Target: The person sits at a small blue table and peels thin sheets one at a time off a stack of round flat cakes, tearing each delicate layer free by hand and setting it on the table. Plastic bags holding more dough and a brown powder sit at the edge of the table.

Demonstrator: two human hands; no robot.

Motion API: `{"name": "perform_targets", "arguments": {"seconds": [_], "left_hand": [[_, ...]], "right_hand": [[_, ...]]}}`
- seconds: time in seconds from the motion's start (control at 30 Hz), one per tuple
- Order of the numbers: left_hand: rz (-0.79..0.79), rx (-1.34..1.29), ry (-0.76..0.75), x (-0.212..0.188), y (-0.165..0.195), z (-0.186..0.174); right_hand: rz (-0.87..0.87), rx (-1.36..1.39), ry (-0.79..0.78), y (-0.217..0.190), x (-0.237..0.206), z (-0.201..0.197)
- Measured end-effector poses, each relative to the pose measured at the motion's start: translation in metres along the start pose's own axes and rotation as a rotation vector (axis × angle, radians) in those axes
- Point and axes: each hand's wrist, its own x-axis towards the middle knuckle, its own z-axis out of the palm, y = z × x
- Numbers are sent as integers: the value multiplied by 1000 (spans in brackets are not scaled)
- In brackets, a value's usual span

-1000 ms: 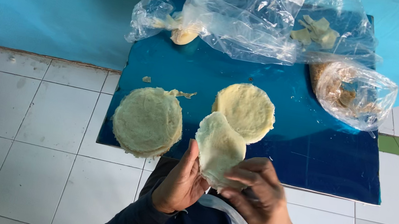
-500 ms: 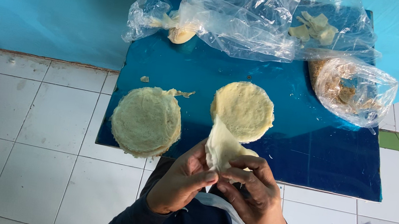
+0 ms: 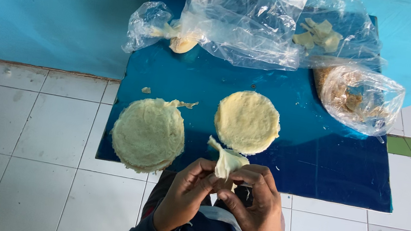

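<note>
While both hands meet at the near edge of the blue worktop [image 3: 317,165], the left hand [image 3: 185,194] and the right hand [image 3: 257,205] pinch one thin, pale dough sheet [image 3: 225,162] between thumbs and fingertips, fingers pressed together around its lower part. This sheet is folded and crumpled, its free upper end standing above the fingers, just in front of the single round wrapper [image 3: 247,121] lying flat on the worktop. To the left, a thicker stack of round wrappers [image 3: 148,134] overhangs the worktop's near edge; a small scrap [image 3: 146,90] lies beside it. At the far side lie clear plastic bags: a small knotted bag [image 3: 158,30], a large empty-looking bag [image 3: 244,18], a bag of pale pieces [image 3: 318,34] and a bag of brownish crumbs [image 3: 360,98]. White floor tiles [image 3: 25,121] surround the worktop.
</note>
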Motion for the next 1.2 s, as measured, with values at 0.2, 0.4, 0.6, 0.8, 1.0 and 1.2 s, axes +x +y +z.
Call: {"name": "perform_targets", "arguments": {"seconds": [0.2, 0.4, 0.6, 0.8, 1.0, 1.2], "left_hand": [[70, 263, 40, -3, 6, 7], [208, 373, 40, 1, 3, 9], [178, 443, 79, 1, 2, 11], [-30, -89, 101, 6, -8, 6], [120, 231, 91, 4, -12, 5], [329, 524, 184, 4, -13, 7]], "right_hand": [[171, 93, 1, 6, 1, 1], [102, 12, -49, 7, 2, -3], [125, 131, -24, 21, -2, -9], [461, 596, 0, 33, -4, -15], [395, 270, -193, 27, -7, -7], [503, 637, -69, 41, -12, -10]]}}
